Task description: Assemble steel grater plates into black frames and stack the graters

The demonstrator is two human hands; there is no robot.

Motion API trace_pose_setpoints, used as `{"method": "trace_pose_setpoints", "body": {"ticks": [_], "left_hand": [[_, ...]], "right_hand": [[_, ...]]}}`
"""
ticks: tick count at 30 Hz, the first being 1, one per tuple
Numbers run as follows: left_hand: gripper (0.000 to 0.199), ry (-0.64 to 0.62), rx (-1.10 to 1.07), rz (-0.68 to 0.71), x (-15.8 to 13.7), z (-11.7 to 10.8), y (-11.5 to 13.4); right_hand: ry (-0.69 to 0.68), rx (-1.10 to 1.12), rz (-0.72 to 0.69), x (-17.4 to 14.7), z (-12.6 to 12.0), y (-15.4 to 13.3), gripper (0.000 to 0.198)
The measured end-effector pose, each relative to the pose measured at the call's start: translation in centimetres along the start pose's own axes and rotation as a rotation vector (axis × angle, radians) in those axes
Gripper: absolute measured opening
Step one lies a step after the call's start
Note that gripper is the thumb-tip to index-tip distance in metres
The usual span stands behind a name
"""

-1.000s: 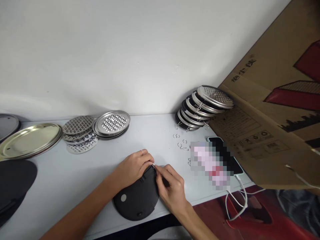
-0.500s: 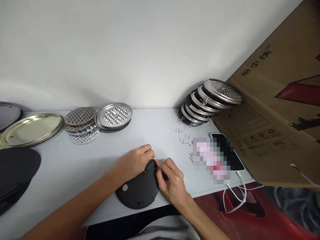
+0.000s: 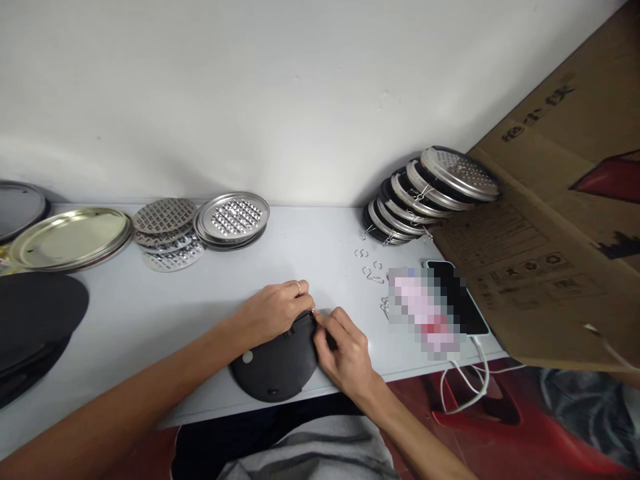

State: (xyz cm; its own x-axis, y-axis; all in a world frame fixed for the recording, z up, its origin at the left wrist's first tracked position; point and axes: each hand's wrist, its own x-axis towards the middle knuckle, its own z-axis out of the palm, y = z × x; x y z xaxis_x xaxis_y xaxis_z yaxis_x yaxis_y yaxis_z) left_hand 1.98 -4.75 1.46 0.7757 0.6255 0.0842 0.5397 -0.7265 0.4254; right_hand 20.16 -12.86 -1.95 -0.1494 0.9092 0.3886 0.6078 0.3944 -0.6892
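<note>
A round black disc point(image 3: 280, 370) with a pale round dot lies flat near the table's front edge. My left hand point(image 3: 280, 307), a ring on one finger, reaches over the disc's far edge with its fingers closed in a pinch. My right hand point(image 3: 345, 350) is bent at the disc's right edge, thumb and forefinger pinched. Between the fingertips of both hands shows a small shiny metal ring point(image 3: 313, 310), mostly hidden. Several loose wire rings point(image 3: 377, 265) lie on the table beyond my right hand.
Stacked grater discs with wire clips point(image 3: 420, 193) lean against a cardboard box point(image 3: 540, 267). Further left are metal grater plates point(image 3: 235, 217), gold-coloured lids point(image 3: 75, 237) and a black sheet point(image 3: 40, 327). A phone point(image 3: 465, 300) with a white cable lies beside a blurred pink item point(image 3: 425, 310).
The head view has shifted slightly, so the scene sits a little higher and further right. Both hands remain pinched at the disc's far edge, with barely any finger movement.
</note>
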Motion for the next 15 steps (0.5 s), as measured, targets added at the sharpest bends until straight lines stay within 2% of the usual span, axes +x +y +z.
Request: {"method": "trace_pose_setpoints", "body": {"ticks": [5, 9, 15], "left_hand": [[0.023, 0.026, -0.002, -0.002, -0.2, 0.0, 0.0], [0.024, 0.076, 0.017, 0.016, -0.1, -0.1, -0.2], [0.023, 0.189, 0.056, 0.001, -0.7, -2.0, 1.2]], "right_hand": [[0.019, 0.073, 0.086, 0.6, -0.4, -0.4, 0.029], [0.017, 0.120, 0.091, 0.8, -0.4, -0.5, 0.034], [0.060, 0.143, 0.075, 0.4, -0.3, -0.5, 0.033]]}}
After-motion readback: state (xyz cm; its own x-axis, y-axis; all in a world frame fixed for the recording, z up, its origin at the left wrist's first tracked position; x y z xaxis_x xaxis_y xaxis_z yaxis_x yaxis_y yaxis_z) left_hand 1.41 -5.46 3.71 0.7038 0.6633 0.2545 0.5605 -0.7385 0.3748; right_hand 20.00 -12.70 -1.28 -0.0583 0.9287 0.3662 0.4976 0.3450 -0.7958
